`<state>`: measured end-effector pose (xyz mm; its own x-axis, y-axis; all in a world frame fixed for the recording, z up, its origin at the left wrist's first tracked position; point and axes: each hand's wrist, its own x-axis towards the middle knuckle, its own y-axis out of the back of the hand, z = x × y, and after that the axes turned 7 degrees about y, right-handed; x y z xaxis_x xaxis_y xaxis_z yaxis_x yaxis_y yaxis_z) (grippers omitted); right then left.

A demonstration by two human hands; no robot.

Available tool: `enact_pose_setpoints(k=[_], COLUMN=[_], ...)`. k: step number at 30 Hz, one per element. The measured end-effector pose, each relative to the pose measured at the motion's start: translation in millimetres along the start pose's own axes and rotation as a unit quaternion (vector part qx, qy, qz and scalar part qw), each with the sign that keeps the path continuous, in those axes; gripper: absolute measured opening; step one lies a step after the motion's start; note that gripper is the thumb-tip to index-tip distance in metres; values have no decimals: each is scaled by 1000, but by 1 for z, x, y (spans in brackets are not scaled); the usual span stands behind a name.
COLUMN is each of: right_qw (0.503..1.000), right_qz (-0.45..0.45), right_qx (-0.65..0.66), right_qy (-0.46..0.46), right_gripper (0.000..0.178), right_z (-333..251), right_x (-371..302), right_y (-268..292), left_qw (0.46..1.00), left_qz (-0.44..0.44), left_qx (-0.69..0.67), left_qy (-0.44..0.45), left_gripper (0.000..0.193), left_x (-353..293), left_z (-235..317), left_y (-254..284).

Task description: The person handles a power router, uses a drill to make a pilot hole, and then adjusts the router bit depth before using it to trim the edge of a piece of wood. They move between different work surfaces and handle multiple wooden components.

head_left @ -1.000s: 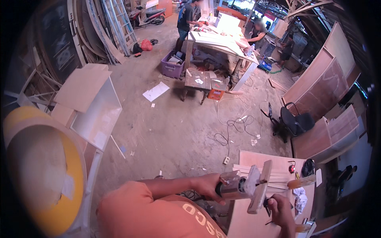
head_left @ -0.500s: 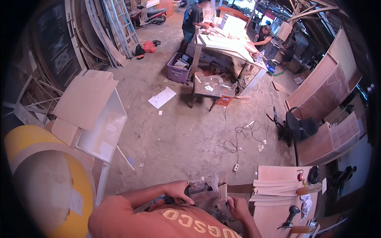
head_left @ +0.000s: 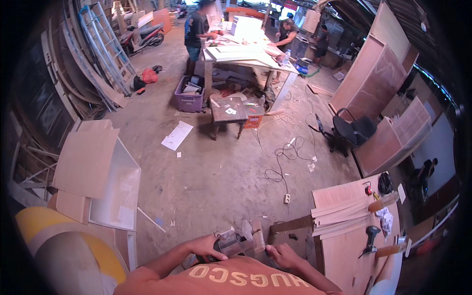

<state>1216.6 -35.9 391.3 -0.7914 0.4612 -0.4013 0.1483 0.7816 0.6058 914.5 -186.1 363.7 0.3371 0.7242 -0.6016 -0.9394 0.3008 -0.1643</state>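
My left hand (head_left: 208,247) is wrapped round a handheld power tool (head_left: 233,242) with a dark body and a clear plastic part, held close in front of my chest. It resembles a trim router, though its lower part is hidden by my shirt. Just right of the tool stands a small pale wooden piece (head_left: 258,238). My right hand (head_left: 283,256) closes its thumb and fingers at that piece's right edge. Whether the wood touches the tool I cannot tell.
A workbench (head_left: 344,241) at my right bears thin wood strips (head_left: 339,216), a cordless drill (head_left: 372,237) and a tape measure (head_left: 368,189). A cable with a socket (head_left: 287,198) lies on the floor. White cabinet (head_left: 120,187) at left; people work around a far table (head_left: 246,60).
The view has swung rightward, so the room sits further left in the picture and more of the workbench shows. Both hands keep hold of the tool and the wooden piece.
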Motion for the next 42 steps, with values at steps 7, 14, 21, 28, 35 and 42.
enact_pose_setpoints(k=[7, 14, 21, 28, 35, 42], right_qw=[994, 979, 976, 980, 989, 993], right_qz=[55, 139, 161, 154, 66, 108], right_qx=[84, 129, 115, 65, 82, 4], right_qy=[-40, -73, -87, -109, -99, -53], right_gripper=[56, 50, 49, 51, 52, 52], right_z=[17, 15, 22, 15, 14, 15], right_x=[-37, -60, -67, -60, -54, -42], right_y=[-15, -30, -33, -23, -9, -12], left_qw=[994, 985, 983, 989, 989, 995], left_qz=[-73, -124, -139, -123, -100, -91], left_qx=[80, 117, 108, 82, 110, 39], left_qy=[19, 24, 58, 32, 0, 5], left_gripper=[81, 90, 94, 93, 90, 80], left_x=[29, 63, 64, 69, 63, 46], left_z=[32, 29, 42, 31, 29, 41], left_y=[0, 1, -7, -11, -9, -12])
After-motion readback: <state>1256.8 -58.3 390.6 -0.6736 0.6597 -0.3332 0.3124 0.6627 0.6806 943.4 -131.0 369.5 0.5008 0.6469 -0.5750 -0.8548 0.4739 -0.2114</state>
